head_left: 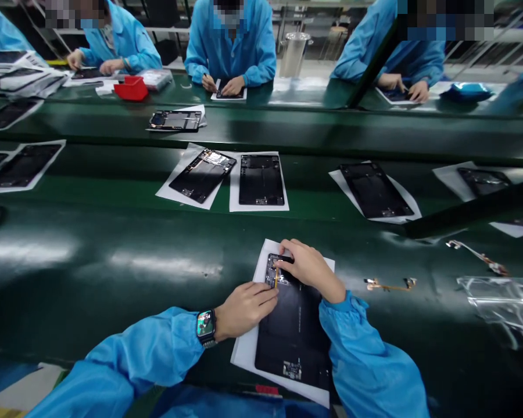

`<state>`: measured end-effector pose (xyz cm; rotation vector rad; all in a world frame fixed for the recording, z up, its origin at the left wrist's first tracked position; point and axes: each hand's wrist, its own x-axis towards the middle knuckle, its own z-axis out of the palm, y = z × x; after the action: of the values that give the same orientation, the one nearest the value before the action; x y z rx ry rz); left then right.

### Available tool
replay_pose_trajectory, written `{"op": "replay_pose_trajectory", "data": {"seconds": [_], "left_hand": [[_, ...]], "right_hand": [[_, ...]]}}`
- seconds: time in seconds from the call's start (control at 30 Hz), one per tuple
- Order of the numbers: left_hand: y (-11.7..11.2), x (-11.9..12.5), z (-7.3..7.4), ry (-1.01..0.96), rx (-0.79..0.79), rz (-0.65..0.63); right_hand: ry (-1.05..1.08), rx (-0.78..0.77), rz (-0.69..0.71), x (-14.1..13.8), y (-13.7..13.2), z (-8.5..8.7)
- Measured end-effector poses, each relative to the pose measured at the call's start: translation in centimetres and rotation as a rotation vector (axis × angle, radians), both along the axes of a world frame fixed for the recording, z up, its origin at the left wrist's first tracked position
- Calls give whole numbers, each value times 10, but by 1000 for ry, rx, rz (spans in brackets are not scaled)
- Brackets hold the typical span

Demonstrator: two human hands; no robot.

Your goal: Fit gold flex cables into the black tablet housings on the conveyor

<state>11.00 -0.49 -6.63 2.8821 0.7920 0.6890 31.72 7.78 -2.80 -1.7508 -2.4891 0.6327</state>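
Black rectangular housing (283, 337): at desk's (165, 244) near edge, on white paper (244, 353), likely against scratches.
Left hand (247, 307): bunched at orange ribbon strip (276, 278), can't confirm grip.
Right hand (307, 267): half-curled over strip's top, likewise.

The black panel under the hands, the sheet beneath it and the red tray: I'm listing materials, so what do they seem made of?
Black panel: plastic or painted metal, matte to satin, judging by its dark, even surface. Sheet: probably paper or thin foam, matte white, with flat, crisp edges. Red tray: likely smooth, moulded plastic, given its uniform bright colour.
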Motion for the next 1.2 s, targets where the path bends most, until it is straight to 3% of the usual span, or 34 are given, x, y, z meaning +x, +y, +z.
{"op": "replay_pose_trajectory", "data": {"seconds": [0.87,1.2], "left_hand": [[3,-2,5,112,-73,-67],[9,1,15,116,-126,-34]], "right_hand": [[-13,21,-9,2,-2,-2],[-12,-5,-39,4,-3,4]]}}
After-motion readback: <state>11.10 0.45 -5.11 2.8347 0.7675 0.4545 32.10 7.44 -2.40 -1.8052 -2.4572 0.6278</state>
